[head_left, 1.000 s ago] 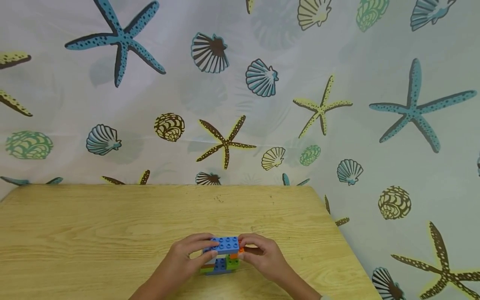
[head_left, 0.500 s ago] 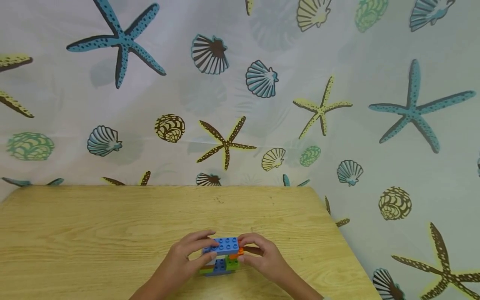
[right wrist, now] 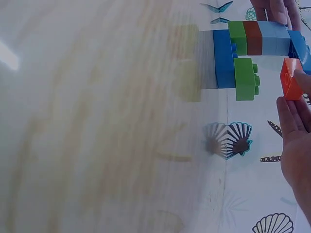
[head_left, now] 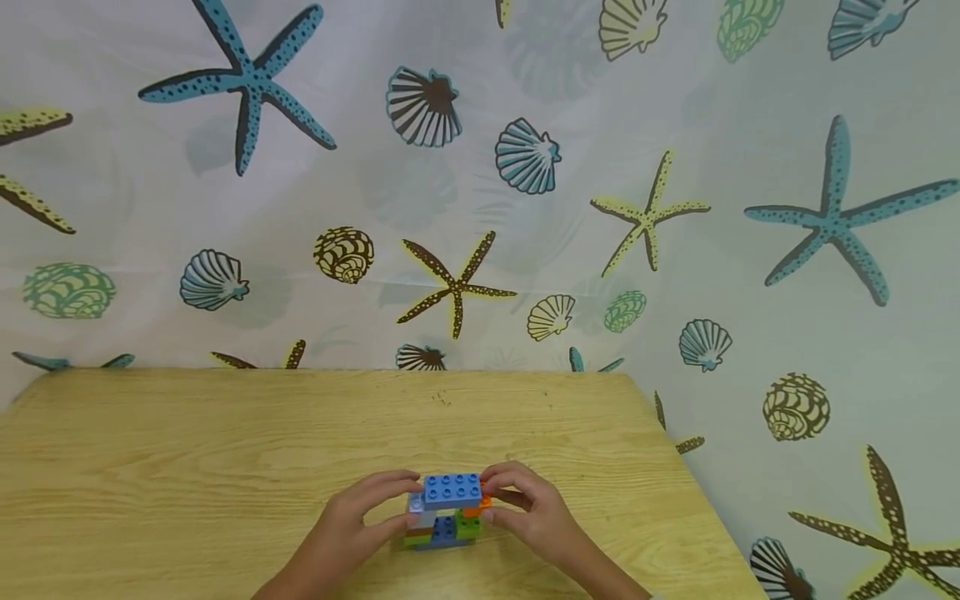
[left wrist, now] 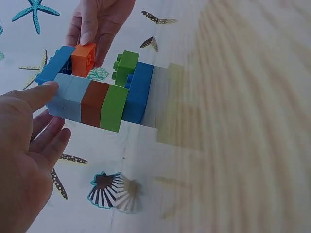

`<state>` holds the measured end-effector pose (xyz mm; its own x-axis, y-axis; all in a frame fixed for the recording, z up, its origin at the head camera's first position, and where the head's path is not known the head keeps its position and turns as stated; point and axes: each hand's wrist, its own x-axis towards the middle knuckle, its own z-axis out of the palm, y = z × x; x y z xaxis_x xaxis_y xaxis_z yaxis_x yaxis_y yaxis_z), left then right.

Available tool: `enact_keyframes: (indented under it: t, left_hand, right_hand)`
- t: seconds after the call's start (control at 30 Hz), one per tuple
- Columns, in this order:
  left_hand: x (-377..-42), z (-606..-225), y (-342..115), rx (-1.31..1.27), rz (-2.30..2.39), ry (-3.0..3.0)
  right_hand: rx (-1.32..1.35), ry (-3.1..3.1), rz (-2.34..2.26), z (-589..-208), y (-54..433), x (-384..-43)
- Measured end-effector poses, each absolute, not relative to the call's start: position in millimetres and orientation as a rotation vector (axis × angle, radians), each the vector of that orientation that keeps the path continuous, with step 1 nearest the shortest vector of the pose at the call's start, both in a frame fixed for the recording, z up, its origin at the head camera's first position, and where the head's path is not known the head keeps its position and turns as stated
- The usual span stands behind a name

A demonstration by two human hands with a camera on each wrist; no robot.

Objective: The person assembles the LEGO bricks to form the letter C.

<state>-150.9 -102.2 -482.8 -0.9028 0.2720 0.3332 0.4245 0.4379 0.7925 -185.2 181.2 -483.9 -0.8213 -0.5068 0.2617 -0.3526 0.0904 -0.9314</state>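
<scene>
A blue eight-stud toy brick (head_left: 452,492) bridges the top of a small block frame. Its left end sits on a column of light blue bricks (left wrist: 70,97), a brown brick (left wrist: 93,103) and a green brick (left wrist: 113,108). Below is a blue base brick (left wrist: 139,92), bearing another green brick (right wrist: 244,79) on its right. My left hand (head_left: 348,521) pinches the column's upper light blue brick, thumb in front and fingers behind. With thumb and fingers, my right hand (head_left: 536,512) grips an orange brick (right wrist: 290,80) under the bridge's right end. A gap separates orange from the right green brick.
The frame stands on a glossy wood-grain table (head_left: 225,467) close to its front. Behind and to the right hangs a white curtain (head_left: 480,183) printed with starfish and shells.
My left fingers have come off the top blue brick and moved left and down onto the light blue brick. The right hand keeps its hold on the orange brick, and the view has shifted slightly.
</scene>
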Motion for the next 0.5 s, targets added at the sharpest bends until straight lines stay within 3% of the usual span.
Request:
enact_keyframes:
  t: [0.23,0.5]
  left_hand:
    - [-152.8,-484.5,-100.5,-0.595,-1.622,-2.53]
    - [-159.7,-478.3,-97.9,-0.318,-1.917,-2.518]
  right_hand:
    - [-0.861,2.218,-1.858,-484.0,179.6,-185.1]
    - [-0.697,2.193,-1.853,-473.8,176.8,-192.5]
